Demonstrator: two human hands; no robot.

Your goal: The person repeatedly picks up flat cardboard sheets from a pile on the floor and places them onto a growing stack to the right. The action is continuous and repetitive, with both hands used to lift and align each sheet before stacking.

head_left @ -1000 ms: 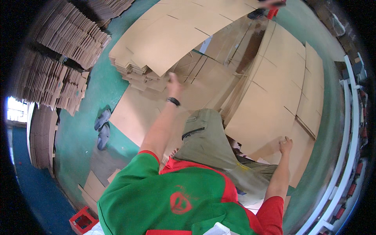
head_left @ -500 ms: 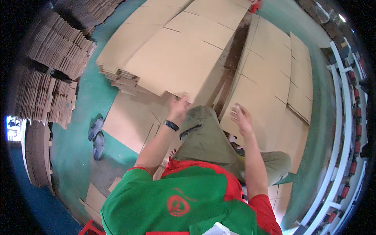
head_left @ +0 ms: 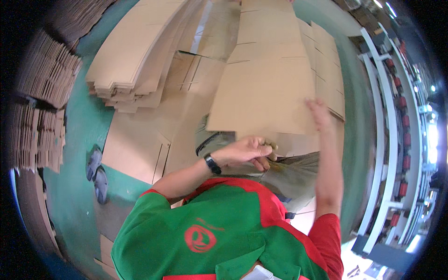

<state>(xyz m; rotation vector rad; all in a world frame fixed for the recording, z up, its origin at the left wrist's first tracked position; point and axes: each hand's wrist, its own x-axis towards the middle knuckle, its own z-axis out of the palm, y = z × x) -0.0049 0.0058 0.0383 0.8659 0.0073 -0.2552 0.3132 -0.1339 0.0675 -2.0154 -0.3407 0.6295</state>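
Observation:
A long tan cardboard sheet (head_left: 266, 88) with slots cut in it stretches away in front of me, over the right-hand stack. Beside its right edge is my right hand (head_left: 319, 114), fingers extended and slightly blurred; whether it touches the sheet I cannot tell. My left hand (head_left: 249, 151), with a black wristband (head_left: 213, 164), hovers over my legs just below the sheet's near edge. Its fingers are loosely bent and apart, with nothing visible in them. To the left lies a stack of cardboard sheets (head_left: 135, 51) with uneven near ends.
More slotted cardboard (head_left: 326, 70) lies right of the sheet. Flat cardboard (head_left: 135, 140) covers the green floor at left, near dark shoes (head_left: 96, 175). Bundled cardboard (head_left: 49, 70) stands along the left side. A white metal frame with rollers (head_left: 380, 140) runs along the right.
A cardboard sheet has shifted from the left stack to the right. My left hand has left its near edge and turned inward; my right hand has risen beside the sheet. The view has shifted.

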